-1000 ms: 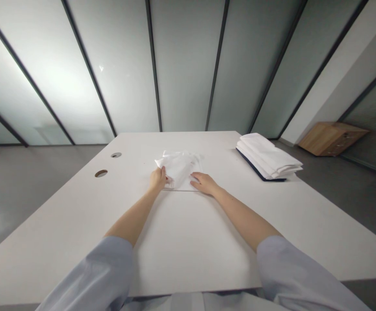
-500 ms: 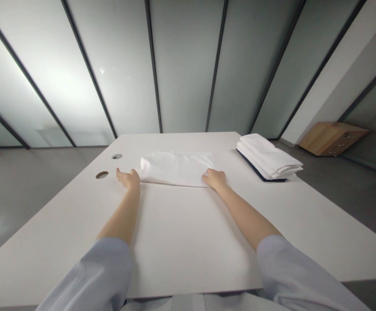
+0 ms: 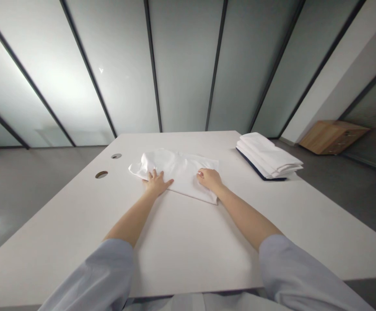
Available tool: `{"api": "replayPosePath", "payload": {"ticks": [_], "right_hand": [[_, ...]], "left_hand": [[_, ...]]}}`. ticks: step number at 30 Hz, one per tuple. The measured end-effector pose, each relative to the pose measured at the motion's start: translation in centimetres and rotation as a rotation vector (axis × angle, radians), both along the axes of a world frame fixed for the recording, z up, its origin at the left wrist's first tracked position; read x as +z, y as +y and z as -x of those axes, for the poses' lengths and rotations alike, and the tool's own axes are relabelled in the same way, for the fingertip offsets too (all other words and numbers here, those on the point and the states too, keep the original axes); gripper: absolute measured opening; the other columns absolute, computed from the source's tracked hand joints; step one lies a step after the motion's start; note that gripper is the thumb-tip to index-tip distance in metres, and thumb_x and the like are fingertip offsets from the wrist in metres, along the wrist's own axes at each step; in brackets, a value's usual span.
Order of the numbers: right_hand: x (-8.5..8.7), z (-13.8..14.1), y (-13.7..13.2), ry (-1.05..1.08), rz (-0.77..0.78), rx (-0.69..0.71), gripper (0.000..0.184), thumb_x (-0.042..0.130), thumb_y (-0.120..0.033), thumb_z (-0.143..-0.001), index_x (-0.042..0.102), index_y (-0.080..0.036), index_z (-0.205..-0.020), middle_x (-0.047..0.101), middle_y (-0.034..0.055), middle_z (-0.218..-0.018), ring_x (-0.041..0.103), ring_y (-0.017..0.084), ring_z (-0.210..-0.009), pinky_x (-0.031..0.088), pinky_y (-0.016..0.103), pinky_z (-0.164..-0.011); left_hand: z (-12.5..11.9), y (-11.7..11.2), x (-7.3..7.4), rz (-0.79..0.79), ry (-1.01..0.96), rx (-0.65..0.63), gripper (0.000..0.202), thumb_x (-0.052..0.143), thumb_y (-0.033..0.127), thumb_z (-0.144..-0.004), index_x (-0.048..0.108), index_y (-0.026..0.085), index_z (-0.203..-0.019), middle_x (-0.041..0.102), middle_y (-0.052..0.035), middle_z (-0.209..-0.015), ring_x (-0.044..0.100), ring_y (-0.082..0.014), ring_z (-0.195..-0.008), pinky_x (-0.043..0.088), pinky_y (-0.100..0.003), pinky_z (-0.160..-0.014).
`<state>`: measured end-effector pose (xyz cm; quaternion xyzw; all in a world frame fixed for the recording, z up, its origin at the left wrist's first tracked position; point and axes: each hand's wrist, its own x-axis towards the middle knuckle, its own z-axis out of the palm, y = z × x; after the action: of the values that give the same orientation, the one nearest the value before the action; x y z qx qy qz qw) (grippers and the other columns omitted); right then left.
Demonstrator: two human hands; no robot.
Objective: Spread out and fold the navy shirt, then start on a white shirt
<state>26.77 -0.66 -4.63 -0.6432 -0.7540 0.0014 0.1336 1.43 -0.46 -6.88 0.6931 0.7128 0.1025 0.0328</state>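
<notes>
A white cloth (image 3: 178, 170) lies spread and a little rumpled on the white table (image 3: 188, 242), turned at a slant. My left hand (image 3: 157, 183) rests flat on the cloth's near left part, fingers spread. My right hand (image 3: 209, 179) sits on the cloth's right side with its fingers curled, pinching the fabric near the right edge. Both forearms reach forward from light blue sleeves.
A stack of folded white cloths (image 3: 268, 158) lies on a dark board at the table's far right. Two round cable holes (image 3: 101, 174) are at the far left. Glass panels stand behind the table, and a wooden cabinet (image 3: 332, 137) is on the floor to the right.
The cloth was bunched, then pulled out wide between my hands. Now it is turned askew, my left hand has moved onto it and lies flat, and my right hand has drawn inward.
</notes>
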Motion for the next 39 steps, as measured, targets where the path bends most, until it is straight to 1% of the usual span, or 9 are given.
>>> {"api": "replayPosePath", "payload": {"ticks": [4,8,16,19,22,24,26,32,39], "right_hand": [[-1.0,-2.3,1.7,0.021,-0.074,-0.152,0.037,0.05,-0.03,-0.087,0.06,-0.02,-0.121,0.059,0.0115,-0.128,0.053,0.027,-0.115,0.04,0.036,-0.091],[-1.5,-3.6,2.2,0.012,0.006,-0.277,0.038,0.05,-0.038,-0.087,0.065,-0.018,-0.116,0.062,0.0159,-0.12,0.053,0.031,-0.113,0.039,0.042,-0.091],[-0.5,-2.5,1.3,-0.032,-0.158,-0.223,0.024,0.053,-0.025,-0.085,0.071,-0.016,-0.097,0.062,0.0169,-0.112,0.053,0.032,-0.107,0.037,0.044,-0.091],[-0.1,-0.6,0.6,0.048,-0.267,-0.014,0.024,0.049,-0.022,-0.089,0.07,-0.015,-0.098,0.065,0.0145,-0.109,0.055,0.028,-0.105,0.037,0.04,-0.093],[-0.2,2.5,-1.0,0.138,-0.219,0.417,0.022,0.048,-0.023,-0.091,0.068,-0.017,-0.097,0.069,0.0093,-0.098,0.06,0.021,-0.094,0.039,0.033,-0.089],[-0.4,4.3,-2.0,0.151,-0.109,0.674,0.017,0.053,-0.022,-0.088,0.069,-0.018,-0.087,0.071,0.0059,-0.087,0.062,0.019,-0.083,0.041,0.03,-0.083],[-0.6,5.1,-2.4,0.216,-0.009,0.78,0.019,0.053,-0.024,-0.087,0.069,-0.019,-0.079,0.07,0.003,-0.078,0.062,0.018,-0.074,0.043,0.029,-0.077],[-1.2,0.4,0.8,0.697,-0.12,0.418,0.036,0.037,-0.037,-0.094,0.069,-0.021,-0.098,0.072,0.0042,-0.099,0.064,0.02,-0.095,0.046,0.031,-0.085],[-2.8,-2.8,2.5,0.32,0.149,0.234,0.039,0.036,-0.043,-0.096,0.067,-0.029,-0.114,0.066,0.0031,-0.122,0.058,0.024,-0.115,0.042,0.035,-0.097]], "left_hand": [[0.0,0.0,0.1,0.038,0.006,-0.132,0.074,0.046,0.073,-0.079,0.048,0.026,-0.137,0.025,-0.0189,-0.154,0.022,-0.046,-0.139,0.022,-0.067,-0.102],[-0.4,0.0,0.1,0.048,-0.023,-0.294,0.074,0.051,0.072,-0.077,0.048,0.029,-0.137,0.025,-0.0131,-0.156,0.02,-0.0398,-0.142,0.019,-0.06,-0.108],[-0.6,0.4,0.5,-0.245,0.018,-0.104,0.077,0.066,0.051,-0.077,0.039,0.02,-0.143,0.029,-0.0152,-0.153,0.019,-0.0348,-0.142,0.016,-0.049,-0.115],[-1.0,0.2,0.6,-0.272,0.001,-0.242,0.078,0.063,0.035,-0.081,0.027,0.022,-0.149,0.023,-0.0129,-0.156,0.033,-0.0318,-0.137,0.03,-0.043,-0.11],[-1.7,-0.2,0.7,-0.251,-0.012,-0.426,0.084,0.06,0.023,-0.08,0.017,0.027,-0.152,0.004,-0.0114,-0.16,0.054,-0.028,-0.121,0.045,-0.038,-0.098],[-2.1,-0.4,0.7,-0.227,0.013,-0.523,0.081,0.061,0.019,-0.078,0.025,0.03,-0.149,-0.003,-0.0091,-0.161,0.06,-0.0267,-0.113,0.049,-0.036,-0.092],[-2.2,-0.6,0.9,-0.192,0.05,-0.595,0.068,0.062,0.018,-0.076,0.044,0.031,-0.14,0.003,-0.0049,-0.161,0.061,-0.0261,-0.111,0.05,-0.035,-0.092],[-0.8,0.0,0.8,-0.232,-0.078,-0.545,0.038,0.058,0.018,-0.076,0.067,0.023,-0.112,0.045,-0.0038,-0.145,0.061,-0.0233,-0.113,0.048,-0.032,-0.099],[0.3,0.6,0.1,-0.431,-0.371,-0.475,0.032,0.055,0.027,-0.075,0.069,0.02,-0.102,0.055,-0.0058,-0.135,0.06,-0.024,-0.113,0.047,-0.033,-0.098]]}}
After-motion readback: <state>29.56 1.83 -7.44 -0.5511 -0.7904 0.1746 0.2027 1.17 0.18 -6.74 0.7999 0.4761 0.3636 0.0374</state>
